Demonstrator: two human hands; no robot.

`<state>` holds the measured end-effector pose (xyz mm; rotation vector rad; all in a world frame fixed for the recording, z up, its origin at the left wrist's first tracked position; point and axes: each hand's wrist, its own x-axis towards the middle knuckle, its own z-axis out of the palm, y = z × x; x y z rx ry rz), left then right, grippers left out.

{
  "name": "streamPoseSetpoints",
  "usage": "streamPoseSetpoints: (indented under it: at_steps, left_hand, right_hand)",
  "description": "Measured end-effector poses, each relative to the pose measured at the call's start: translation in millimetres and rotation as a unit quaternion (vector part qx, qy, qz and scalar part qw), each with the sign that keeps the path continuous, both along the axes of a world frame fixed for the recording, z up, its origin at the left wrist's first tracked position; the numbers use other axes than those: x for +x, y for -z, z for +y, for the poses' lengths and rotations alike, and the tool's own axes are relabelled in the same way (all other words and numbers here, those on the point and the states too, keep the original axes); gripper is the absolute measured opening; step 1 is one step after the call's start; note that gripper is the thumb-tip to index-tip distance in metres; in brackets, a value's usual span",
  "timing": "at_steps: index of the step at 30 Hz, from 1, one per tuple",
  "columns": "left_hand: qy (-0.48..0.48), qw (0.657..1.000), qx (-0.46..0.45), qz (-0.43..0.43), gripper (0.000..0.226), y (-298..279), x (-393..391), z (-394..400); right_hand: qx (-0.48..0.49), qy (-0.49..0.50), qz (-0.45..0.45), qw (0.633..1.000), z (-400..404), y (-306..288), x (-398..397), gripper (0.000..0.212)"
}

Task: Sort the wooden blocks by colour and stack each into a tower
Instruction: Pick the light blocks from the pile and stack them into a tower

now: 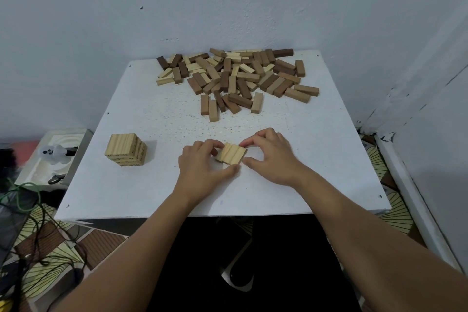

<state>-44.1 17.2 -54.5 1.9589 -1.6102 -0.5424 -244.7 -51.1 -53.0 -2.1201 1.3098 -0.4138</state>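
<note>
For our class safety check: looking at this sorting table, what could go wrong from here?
1. The light blocks pinched between the left hand and right hand could slip out of line.
2. Reaching for the mixed pile, an arm might knock the finished light tower.

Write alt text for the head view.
Both hands, left hand and right hand, pinch a flat row of pale blocks on a white table. A short pale tower stands left; mixed loose blocks lie behind.
</note>
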Motion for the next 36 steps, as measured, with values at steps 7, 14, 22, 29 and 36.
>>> streamPoseSetpoints:
  at_steps: [7,14,22,29,36]
  left_hand:
    - [0.097,0.987,0.12,0.034,0.061,-21,19,-12]
    - [0.076,0.983,0.109,0.127,0.088,-21,40,4]
    - [0.036,0.986,0.074,0.145,0.059,-17,39,5]
    - [0.029,0.986,0.058,0.152,0.052,-15,38,7]
    - [0.035,0.987,0.054,0.15,0.054,-15,40,6]
  right_hand:
    - [0.0,-0.007,-0.018,1.0,5,-2,-2,0.035]
    - [0.005,-0.011,-0.013,1.0,5,-6,-2,0.027]
    - [-0.003,-0.008,-0.016,1.0,4,-4,-2,0.024]
    - [-0.002,-0.006,-0.023,1.0,5,-3,-1,0.019]
    - [0.016,0.002,-0.035,0.999,3,-4,-2,0.029]
